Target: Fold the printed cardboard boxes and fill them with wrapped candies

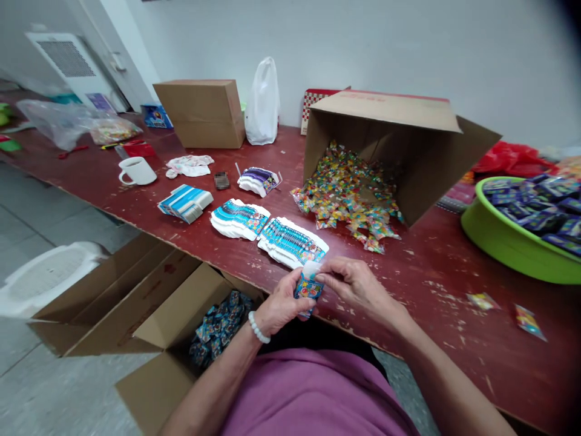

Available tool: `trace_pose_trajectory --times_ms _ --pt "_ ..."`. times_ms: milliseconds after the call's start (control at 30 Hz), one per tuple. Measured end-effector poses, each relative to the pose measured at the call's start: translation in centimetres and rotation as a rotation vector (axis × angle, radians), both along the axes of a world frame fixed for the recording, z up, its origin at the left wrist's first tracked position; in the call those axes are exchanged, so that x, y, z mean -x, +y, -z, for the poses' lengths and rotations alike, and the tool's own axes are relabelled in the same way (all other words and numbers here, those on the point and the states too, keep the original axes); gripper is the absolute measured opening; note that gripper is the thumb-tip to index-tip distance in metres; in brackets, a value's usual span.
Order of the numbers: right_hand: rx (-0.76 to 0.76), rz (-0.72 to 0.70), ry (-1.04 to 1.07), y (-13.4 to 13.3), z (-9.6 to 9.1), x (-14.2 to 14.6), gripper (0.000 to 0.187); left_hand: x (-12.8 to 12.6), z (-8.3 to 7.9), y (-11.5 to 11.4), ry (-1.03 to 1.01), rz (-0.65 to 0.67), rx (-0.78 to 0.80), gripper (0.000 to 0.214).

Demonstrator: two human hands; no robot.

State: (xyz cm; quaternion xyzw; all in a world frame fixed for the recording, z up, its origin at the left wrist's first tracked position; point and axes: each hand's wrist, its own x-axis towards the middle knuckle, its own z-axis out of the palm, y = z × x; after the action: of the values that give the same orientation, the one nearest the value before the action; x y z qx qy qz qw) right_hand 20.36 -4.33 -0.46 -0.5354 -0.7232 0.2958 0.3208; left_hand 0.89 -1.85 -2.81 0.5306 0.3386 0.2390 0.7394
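Note:
Close to my body, at the table's front edge, my left hand (284,303) is closed round a small blue printed candy box (309,292), held tilted up. A white flap stands at its top. My right hand (351,281) pinches at that flap, fingertips together at the upper edge of the box. Just beyond my hands lies a fanned row of flat blue boxes (293,242). A second fanned stack of flat boxes (240,219) lies left of it. Whether anything is inside the held box is hidden.
A cardboard carton (426,157) on its side spills wrapped candies (354,200). Right is a green basin (512,248) of dark packets; two loose packets (530,321) lie before it. Below left, an open carton (167,312) holds blue boxes (220,324). A mug (140,172) stands left.

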Motion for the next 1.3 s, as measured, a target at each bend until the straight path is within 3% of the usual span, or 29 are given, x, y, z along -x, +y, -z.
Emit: trace_pose_trajectory --times_ms 167,333,533,700,767,867,1033,1133,1200,1300 --pt "-0.031 -0.050 -0.188 -0.6 -1.1 0.0 0.018 -0.1 -0.2 -0.2 0.080 0.019 -0.038 0.056" --pt "-0.155 0.119 -0.110 -0.6 0.3 0.5 0.010 -0.1 -0.6 -0.5 -0.004 -0.037 0.004 0.051" --pt "-0.136 -0.054 -0.090 -1.4 -0.5 1.3 0.024 0.1 -0.7 -0.4 -0.031 -0.097 0.038 0.047" --pt "-0.146 0.298 0.199 -1.9 1.0 2.4 0.023 -0.3 -0.4 0.1 -0.220 -0.171 0.356 0.053" --pt "-0.165 0.329 0.252 -1.9 2.1 2.9 0.018 -0.5 -0.4 0.2 -0.263 -0.214 0.411 0.054" --pt "-0.205 0.265 0.323 -1.9 3.0 3.4 0.012 -0.8 -0.2 -0.1 -0.260 -0.290 0.431 0.048" --pt "-0.057 0.209 0.452 -1.6 2.6 3.3 0.017 -1.1 0.5 -0.9 -0.153 -0.427 0.310 0.047" --pt "0.117 0.249 0.640 -1.1 2.4 3.3 0.017 -1.3 0.6 -1.0 -0.163 -0.412 0.253 0.053" --pt "0.178 0.266 0.745 -0.9 2.3 3.4 0.027 -1.3 0.4 -1.0 -0.160 -0.386 0.245 0.055" --pt "0.182 0.225 0.675 -0.8 2.0 3.2 0.026 -1.1 0.1 -0.9 -0.119 -0.340 0.291 0.054"
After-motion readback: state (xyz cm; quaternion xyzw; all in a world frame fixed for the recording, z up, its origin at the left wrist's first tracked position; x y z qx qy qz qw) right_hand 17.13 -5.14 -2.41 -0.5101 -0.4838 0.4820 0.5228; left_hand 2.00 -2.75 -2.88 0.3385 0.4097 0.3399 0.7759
